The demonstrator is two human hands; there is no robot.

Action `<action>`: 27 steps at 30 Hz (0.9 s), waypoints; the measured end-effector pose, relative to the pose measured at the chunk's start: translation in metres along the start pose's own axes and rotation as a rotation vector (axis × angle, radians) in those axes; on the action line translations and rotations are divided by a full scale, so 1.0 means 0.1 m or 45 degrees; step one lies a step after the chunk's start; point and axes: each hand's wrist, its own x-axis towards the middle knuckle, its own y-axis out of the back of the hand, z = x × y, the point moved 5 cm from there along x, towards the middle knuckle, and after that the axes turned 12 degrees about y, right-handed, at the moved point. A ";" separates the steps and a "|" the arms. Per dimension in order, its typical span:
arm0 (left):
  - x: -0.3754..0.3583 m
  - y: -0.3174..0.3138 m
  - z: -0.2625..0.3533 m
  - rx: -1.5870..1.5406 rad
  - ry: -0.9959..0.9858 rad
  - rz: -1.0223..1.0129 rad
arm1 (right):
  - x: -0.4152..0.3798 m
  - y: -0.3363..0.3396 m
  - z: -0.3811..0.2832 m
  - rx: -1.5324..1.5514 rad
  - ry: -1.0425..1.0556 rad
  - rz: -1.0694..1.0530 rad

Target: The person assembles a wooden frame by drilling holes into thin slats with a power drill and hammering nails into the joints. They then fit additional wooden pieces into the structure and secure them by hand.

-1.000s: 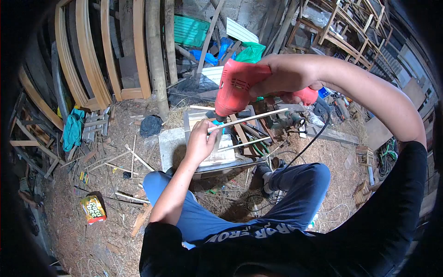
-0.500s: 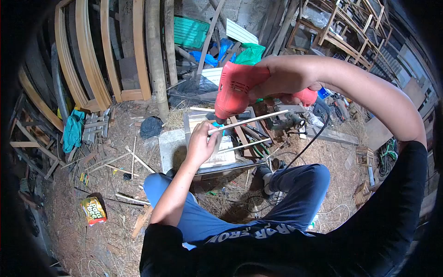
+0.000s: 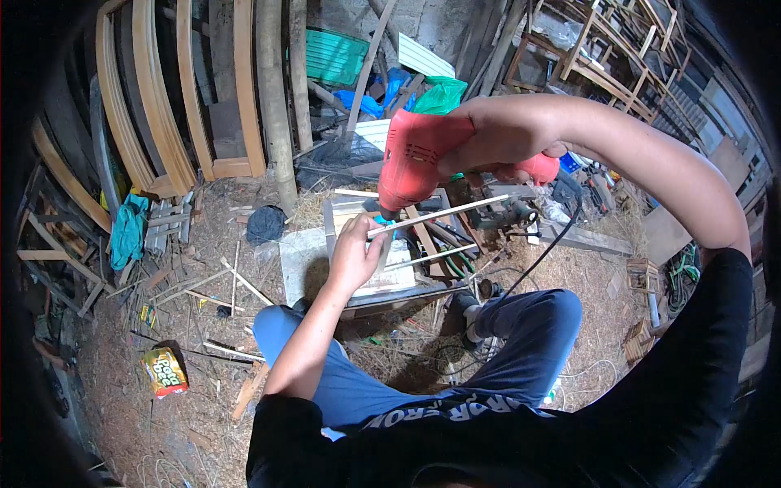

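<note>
My right hand (image 3: 480, 154) is wrapped round the handle of a red corded power drill (image 3: 411, 159), its nose pointing down. Below the drill, my left hand (image 3: 355, 252) grips one end of a thin wooden strip (image 3: 451, 212) that slants up to the right. The drill's tip comes down right at that end of the strip, beside my left fingers, where a small bright blue piece (image 3: 384, 220) shows. Another thin strip (image 3: 431, 256) lies lower, over a low work surface (image 3: 382, 283) between my knees. The black cord (image 3: 556, 236) loops down from the drill's handle.
Tall wooden frames (image 3: 150, 89) lean at the left. Wood scraps (image 3: 236, 281) and a yellow snack packet (image 3: 165, 372) lie on the littered ground. A bench vise (image 3: 517, 213) and tools sit right of the work surface. Stacked wooden frames (image 3: 618, 57) rise at the back right.
Almost nothing differs. The drill and both hands hold nearly the same place over the strip.
</note>
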 end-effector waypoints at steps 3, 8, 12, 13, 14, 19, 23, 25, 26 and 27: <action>0.00 0.00 0.01 -0.012 0.004 0.003 | -0.01 0.00 -0.03 -0.032 0.020 -0.034; 0.00 0.00 0.01 -0.018 0.006 0.002 | 0.04 0.00 -0.11 -0.119 0.039 -0.089; 0.01 -0.01 -0.01 -0.022 -0.022 0.008 | 0.01 -0.01 -0.14 -0.059 -0.037 -0.059; 0.01 0.00 0.00 -0.023 -0.032 0.005 | 0.03 -0.01 -0.10 -0.063 -0.026 -0.062; 0.01 0.00 0.01 -0.021 -0.030 0.001 | 0.04 0.00 -0.08 -0.066 -0.015 -0.066; 0.00 0.01 0.05 -0.014 -0.026 -0.003 | 0.02 0.03 -0.02 -0.047 -0.062 -0.048; -0.01 0.01 0.05 -0.018 -0.009 0.001 | 0.02 0.02 -0.02 -0.062 -0.092 -0.008; 0.00 0.01 0.05 -0.021 -0.018 0.004 | 0.01 0.02 -0.02 -0.046 -0.104 -0.015; 0.00 0.01 0.05 -0.016 -0.021 0.005 | 0.01 0.02 -0.01 -0.038 -0.110 -0.019; 0.00 0.01 0.05 -0.012 -0.024 0.006 | 0.01 0.02 -0.02 -0.037 -0.097 -0.020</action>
